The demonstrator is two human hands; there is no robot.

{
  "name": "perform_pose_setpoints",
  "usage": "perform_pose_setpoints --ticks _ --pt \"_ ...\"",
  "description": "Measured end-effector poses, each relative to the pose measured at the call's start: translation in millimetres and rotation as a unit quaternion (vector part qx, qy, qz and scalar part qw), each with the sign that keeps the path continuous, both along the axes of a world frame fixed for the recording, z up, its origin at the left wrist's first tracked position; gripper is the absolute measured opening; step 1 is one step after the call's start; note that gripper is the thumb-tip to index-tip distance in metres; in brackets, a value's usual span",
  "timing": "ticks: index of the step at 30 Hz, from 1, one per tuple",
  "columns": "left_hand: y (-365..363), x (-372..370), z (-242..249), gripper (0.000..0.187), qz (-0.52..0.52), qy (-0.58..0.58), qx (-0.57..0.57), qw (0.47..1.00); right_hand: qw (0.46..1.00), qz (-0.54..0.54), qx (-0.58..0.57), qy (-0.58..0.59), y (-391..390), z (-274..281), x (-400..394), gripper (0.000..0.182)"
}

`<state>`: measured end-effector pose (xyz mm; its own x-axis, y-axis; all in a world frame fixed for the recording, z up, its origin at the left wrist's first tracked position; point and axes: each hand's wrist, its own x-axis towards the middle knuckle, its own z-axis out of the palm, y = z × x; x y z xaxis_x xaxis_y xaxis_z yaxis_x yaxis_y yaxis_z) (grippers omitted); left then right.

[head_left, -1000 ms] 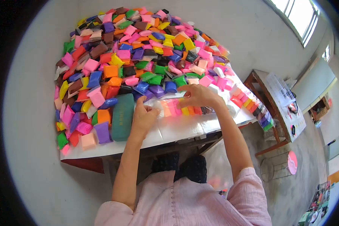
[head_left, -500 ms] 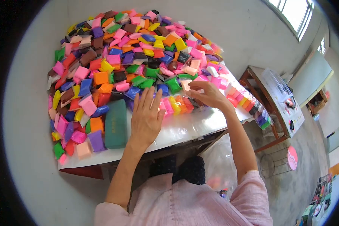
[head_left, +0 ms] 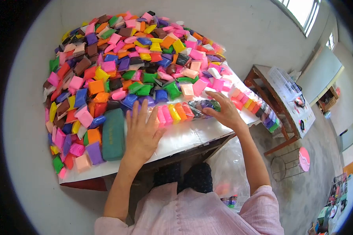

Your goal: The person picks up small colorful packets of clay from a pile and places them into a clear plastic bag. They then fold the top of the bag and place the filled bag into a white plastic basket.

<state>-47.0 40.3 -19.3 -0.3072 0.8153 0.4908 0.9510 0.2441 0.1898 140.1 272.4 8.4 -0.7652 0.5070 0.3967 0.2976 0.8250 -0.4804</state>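
Note:
A clear plastic sleeve packed with a row of coloured clay packets [head_left: 176, 113] lies along the front of the table between my hands. The colours run from pink through yellow, orange and red to black, purple and green. My left hand [head_left: 142, 135] is open, its fingers spread at the sleeve's pink end. At the dark and green end, my right hand [head_left: 226, 114] curves with thumb and fingers apart, close against the sleeve. A green case [head_left: 113, 134] sits just left of my left hand.
A large heap of loose coloured packets [head_left: 121, 62] covers the back and left of the white-topped table [head_left: 188, 137]. Another filled sleeve [head_left: 255, 105] lies at the right corner. Beyond are a side table [head_left: 308, 125], a pink-topped stool [head_left: 304, 158] and a clear plastic bag [head_left: 227, 168].
My right hand has moved down and right to the sleeve's end, uncovering the black, purple and green packets. My left hand has shifted slightly left and down, with fingers spread wider.

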Motion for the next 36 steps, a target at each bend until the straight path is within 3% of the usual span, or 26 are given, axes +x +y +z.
perform_pose_setpoints --ticks 4,7,10,13,19,22,25,36 --pt "29 6 8 0.055 -0.055 0.049 0.05 0.996 0.991 0.044 0.113 0.056 2 -7 -9 0.044" --pt "55 7 17 0.05 -0.16 -0.043 0.079 0.983 0.984 0.064 0.153 0.066 -1 -6 -13 0.038" --pt "76 0 20 0.046 -0.191 -0.059 0.073 0.977 0.981 0.079 0.157 0.086 1 -16 -16 0.031" --pt "82 3 27 0.043 -0.17 -0.144 -0.019 0.975 0.976 0.072 0.18 0.096 2 -19 -15 0.029" --pt "91 2 1 0.038 -0.162 0.023 0.116 0.98 0.959 0.053 0.256 0.108 -2 -24 -18 0.025" --pt "93 6 -3 0.04 -0.181 0.007 0.145 0.973 0.953 0.034 0.287 0.092 -4 -26 -19 0.026" --pt "94 10 -8 0.045 -0.263 0.065 0.157 0.95 0.959 0.03 0.262 0.103 -7 -28 -19 0.028" --pt "92 15 -18 0.056 -0.208 0.054 0.086 0.973 0.966 0.011 0.239 0.099 -11 -23 -23 0.021"
